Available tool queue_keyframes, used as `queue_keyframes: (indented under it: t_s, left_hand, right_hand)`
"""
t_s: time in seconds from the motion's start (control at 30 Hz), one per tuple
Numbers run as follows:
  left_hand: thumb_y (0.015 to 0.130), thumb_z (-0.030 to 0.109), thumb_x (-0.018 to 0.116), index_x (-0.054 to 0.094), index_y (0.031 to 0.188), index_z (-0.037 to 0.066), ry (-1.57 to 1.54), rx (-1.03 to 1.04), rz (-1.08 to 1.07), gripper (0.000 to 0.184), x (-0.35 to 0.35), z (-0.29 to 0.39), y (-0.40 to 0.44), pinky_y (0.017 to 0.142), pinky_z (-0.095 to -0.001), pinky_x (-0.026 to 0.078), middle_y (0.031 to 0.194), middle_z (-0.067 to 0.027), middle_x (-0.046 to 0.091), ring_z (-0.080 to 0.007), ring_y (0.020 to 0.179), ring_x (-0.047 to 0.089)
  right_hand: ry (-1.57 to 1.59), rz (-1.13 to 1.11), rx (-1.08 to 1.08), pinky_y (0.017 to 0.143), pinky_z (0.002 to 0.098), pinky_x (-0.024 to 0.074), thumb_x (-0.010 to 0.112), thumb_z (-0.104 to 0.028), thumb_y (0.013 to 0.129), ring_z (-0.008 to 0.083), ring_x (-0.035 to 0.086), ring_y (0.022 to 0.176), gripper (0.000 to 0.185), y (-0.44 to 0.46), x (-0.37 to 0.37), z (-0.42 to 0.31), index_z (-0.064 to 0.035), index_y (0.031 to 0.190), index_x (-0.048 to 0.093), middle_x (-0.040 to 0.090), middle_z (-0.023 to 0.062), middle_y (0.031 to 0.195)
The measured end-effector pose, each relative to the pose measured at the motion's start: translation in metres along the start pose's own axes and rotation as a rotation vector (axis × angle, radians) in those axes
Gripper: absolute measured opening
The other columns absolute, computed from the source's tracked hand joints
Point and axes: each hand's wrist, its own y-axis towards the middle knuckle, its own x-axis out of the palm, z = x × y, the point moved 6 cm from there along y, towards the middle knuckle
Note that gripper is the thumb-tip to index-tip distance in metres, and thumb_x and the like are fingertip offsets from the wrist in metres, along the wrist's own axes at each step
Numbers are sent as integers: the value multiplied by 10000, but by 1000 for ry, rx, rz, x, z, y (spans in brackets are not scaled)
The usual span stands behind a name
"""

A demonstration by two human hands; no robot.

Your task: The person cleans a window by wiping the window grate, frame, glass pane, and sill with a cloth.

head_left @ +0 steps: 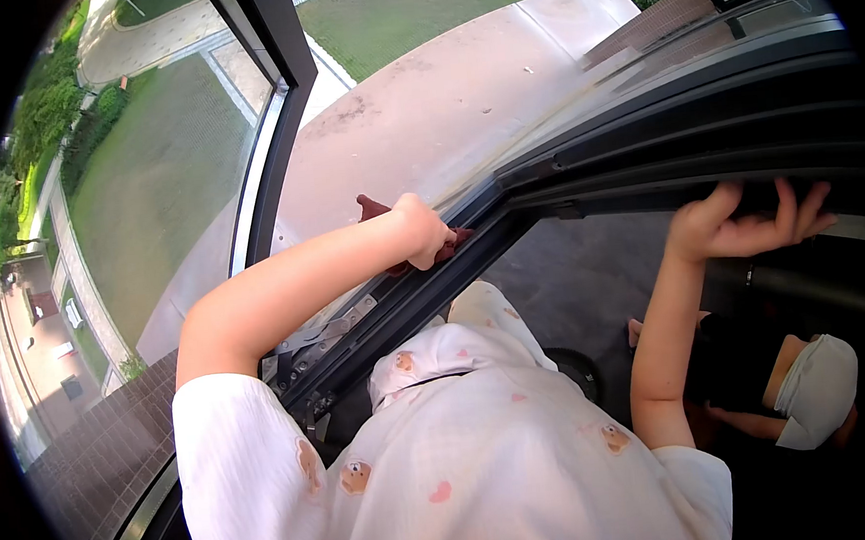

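My left hand (422, 233) is closed round a dark red-brown cloth (376, 208) at the black window frame (507, 189). Part of the cloth sticks out past the fingers on the outer side, and the rest is pressed near the frame's lower corner. Further right, my right hand (750, 223) is raised against the underside of the dark frame, its fingers apart and slightly bent. Nothing shows in that hand. A metal hinge arm (331, 327) lies along the frame below my left forearm.
An open glass sash (272, 131) swings outward at the left. Outside, a pale ledge (421, 100) lies beyond the sill, with lawns (155, 179) and paths far below. Indoors at lower right, a person (762, 387) in dark and white is near the grey floor (593, 269).
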Motion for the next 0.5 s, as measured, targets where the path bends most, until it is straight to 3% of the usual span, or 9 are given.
queue_keyframes:
  t_s: [0.33, 0.47, 0.5]
  left_hand:
    - [650, 268, 525, 395, 1203, 343, -3, -73, -68, 573, 33, 3, -29, 625, -327, 450, 767, -67, 610, -246, 734, 599]
    - [665, 262, 521, 385, 1206, 361, -4, -100, -99, 567, 59, 5, -48, 617, -330, 447, 770, -58, 610, -237, 742, 600]
    - [672, 255, 540, 409, 1172, 339, -9, -117, -154, 524, 65, 6, -54, 648, -344, 446, 852, -46, 608, -230, 796, 597]
  right_hand:
    - [56, -2, -29, 1004, 540, -17, 532, -136, 723, 333, 213, 1230, 304, 1, -2, 3, -24, 995, 455, 378, 188, 1211]
    - [107, 16, -18, 1005, 536, -18, 540, -140, 718, 342, 200, 1233, 296, -1, -4, 6, -26, 981, 465, 395, 194, 1199]
    - [116, 22, -25, 1005, 535, -16, 542, -140, 716, 346, 190, 1235, 293, -1, -4, 5, -27, 975, 468, 399, 197, 1197]
